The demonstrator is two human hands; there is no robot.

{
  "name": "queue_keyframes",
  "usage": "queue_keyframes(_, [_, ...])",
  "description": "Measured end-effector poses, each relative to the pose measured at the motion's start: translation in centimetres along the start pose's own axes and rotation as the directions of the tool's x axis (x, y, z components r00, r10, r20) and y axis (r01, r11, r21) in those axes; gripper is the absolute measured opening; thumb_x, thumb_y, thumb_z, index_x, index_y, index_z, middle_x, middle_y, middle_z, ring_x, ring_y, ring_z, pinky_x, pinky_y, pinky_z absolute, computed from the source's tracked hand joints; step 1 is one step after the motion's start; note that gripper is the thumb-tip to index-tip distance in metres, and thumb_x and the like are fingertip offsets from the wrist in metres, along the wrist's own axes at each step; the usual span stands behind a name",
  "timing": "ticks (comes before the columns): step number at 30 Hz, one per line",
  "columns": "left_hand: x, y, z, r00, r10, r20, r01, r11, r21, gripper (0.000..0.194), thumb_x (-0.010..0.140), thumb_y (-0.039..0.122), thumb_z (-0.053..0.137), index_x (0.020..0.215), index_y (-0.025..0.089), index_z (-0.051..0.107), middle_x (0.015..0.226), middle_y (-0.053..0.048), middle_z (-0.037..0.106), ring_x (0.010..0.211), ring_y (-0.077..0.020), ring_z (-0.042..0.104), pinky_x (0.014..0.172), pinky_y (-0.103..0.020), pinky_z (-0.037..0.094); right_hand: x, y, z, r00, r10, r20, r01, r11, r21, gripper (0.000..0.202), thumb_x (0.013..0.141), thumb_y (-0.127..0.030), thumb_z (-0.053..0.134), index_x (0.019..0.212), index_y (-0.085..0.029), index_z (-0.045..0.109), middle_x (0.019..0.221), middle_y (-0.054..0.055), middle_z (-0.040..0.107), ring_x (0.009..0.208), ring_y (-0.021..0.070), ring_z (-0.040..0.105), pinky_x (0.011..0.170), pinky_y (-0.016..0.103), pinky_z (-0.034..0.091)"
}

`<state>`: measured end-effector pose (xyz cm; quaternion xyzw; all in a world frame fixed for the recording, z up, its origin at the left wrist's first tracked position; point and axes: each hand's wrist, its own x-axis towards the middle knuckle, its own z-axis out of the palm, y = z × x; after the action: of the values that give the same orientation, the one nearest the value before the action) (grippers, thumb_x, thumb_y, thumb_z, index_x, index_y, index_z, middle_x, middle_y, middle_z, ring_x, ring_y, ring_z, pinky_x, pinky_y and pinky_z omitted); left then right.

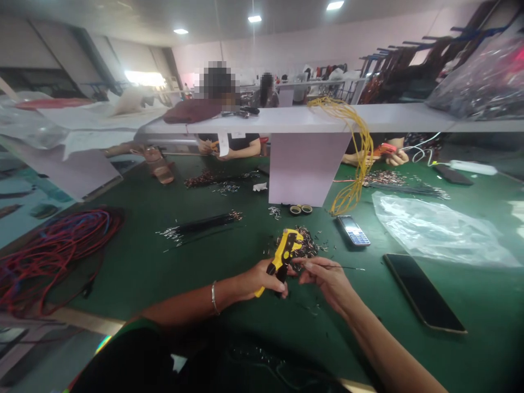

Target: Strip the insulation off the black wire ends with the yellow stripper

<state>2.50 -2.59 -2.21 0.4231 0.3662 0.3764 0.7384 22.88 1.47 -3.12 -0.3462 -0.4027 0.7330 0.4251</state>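
Note:
My left hand (264,277) is wrapped round the handles of a yellow and black wire stripper (285,248), whose head points up and away from me. Between the fingers of my right hand (325,277) is a thin black wire (346,267) with a pale tip sticking out to the right. The fingertips of both hands come close together below the tool's head; whether the wire's other end touches the tool is hidden. Just beyond lies a heap of small dark and copper-coloured scraps (309,245). A bundle of black wires (200,225) lies to the left on the green table.
A keypad phone (353,231), a dark smartphone (423,292) and a clear plastic bag (438,226) lie to the right. Red and blue cable coils (61,251) fill the left. Yellow wires (360,158) hang from a white shelf (286,117); co-workers' hands show beyond it.

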Motion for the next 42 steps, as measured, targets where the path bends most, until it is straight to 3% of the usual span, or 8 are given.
queue_keyframes(1, [-0.1,0.0,0.1,1.000,-0.020,0.003,0.020,1.000,0.014,0.044,0.056,0.015,0.078,0.098,0.013,0.064,0.077,-0.005,0.070,0.064,-0.0176,0.065,0.065,-0.032,0.048,0.0,0.0,0.2,1.000,0.013,0.002,-0.013,1.000,0.021,0.022,0.061,-0.033,0.090,0.069,-0.015,0.079,0.096,0.013,0.080,0.053,0.0158,0.069,0.057,0.031,0.060])
queue_keyframes(4, [-0.2,0.0,0.4,0.999,-0.044,0.032,0.043,0.998,0.043,0.042,0.058,0.016,0.077,0.097,0.014,0.062,0.070,-0.003,0.067,0.064,-0.0176,0.063,0.063,-0.030,0.046,-0.1,0.1,0.8,0.999,0.041,0.021,-0.042,0.997,0.070,0.026,0.060,-0.030,0.091,0.077,-0.014,0.081,0.069,0.009,0.077,0.055,0.0198,0.072,0.055,0.030,0.060])
queue_keyframes(10, [-0.3,-0.3,0.6,0.995,-0.075,0.069,0.066,0.990,0.125,0.040,0.060,0.022,0.077,0.095,0.014,0.061,0.075,-0.004,0.068,0.070,-0.0178,0.061,0.065,-0.029,0.043,-0.1,0.5,1.1,0.996,0.045,0.078,-0.055,0.990,0.127,0.022,0.062,-0.027,0.090,0.072,-0.013,0.077,0.062,0.009,0.076,0.056,0.0217,0.074,0.054,0.028,0.060])
queue_keyframes(17, [-0.7,-0.3,0.4,0.987,-0.133,0.094,0.116,0.979,0.165,0.051,0.060,0.030,0.079,0.103,0.015,0.057,0.085,-0.006,0.068,0.080,-0.0201,0.060,0.070,-0.030,0.040,0.1,0.1,0.6,0.994,0.026,0.109,-0.046,0.981,0.188,0.022,0.063,-0.027,0.090,0.069,-0.013,0.075,0.061,0.006,0.075,0.053,0.0211,0.073,0.055,0.030,0.061])
queue_keyframes(25, [-0.9,0.2,1.0,0.984,-0.155,0.090,0.143,0.981,0.128,0.054,0.059,0.028,0.078,0.108,0.015,0.058,0.089,-0.006,0.067,0.085,-0.0203,0.057,0.076,-0.033,0.038,0.2,0.1,0.2,0.992,0.049,0.116,-0.069,0.981,0.182,0.023,0.064,-0.028,0.088,0.070,-0.012,0.073,0.059,0.008,0.075,0.051,0.0190,0.072,0.048,0.023,0.054])
queue_keyframes(31, [-0.6,0.1,0.9,0.979,-0.178,0.103,0.164,0.978,0.131,0.053,0.059,0.026,0.077,0.109,0.015,0.062,0.090,-0.007,0.068,0.089,-0.0226,0.058,0.081,-0.036,0.039,0.2,-0.1,0.3,0.989,0.038,0.143,-0.068,0.976,0.206,0.022,0.066,-0.028,0.087,0.071,-0.011,0.074,0.059,0.009,0.075,0.050,0.0198,0.071,0.047,0.025,0.055])
queue_keyframes(37, [-0.9,0.3,1.3,0.975,-0.197,0.102,0.190,0.979,0.078,0.058,0.056,0.024,0.080,0.111,0.017,0.061,0.116,-0.011,0.065,0.094,-0.0229,0.061,0.086,-0.039,0.042,0.2,-0.2,0.3,0.995,0.022,0.100,-0.047,0.967,0.249,0.020,0.061,-0.022,0.089,0.067,-0.010,0.074,0.061,0.005,0.074,0.050,0.0186,0.072,0.051,0.027,0.059])
queue_keyframes(42, [-0.7,0.0,1.2,0.974,-0.196,0.116,0.191,0.980,0.057,0.058,0.055,0.022,0.080,0.111,0.016,0.064,0.110,-0.010,0.067,0.093,-0.0236,0.062,0.089,-0.041,0.043,0.2,-0.3,0.4,0.996,0.040,0.081,-0.059,0.969,0.241,0.021,0.058,-0.023,0.090,0.066,-0.011,0.074,0.060,0.004,0.073,0.049,0.0186,0.071,0.052,0.028,0.060])
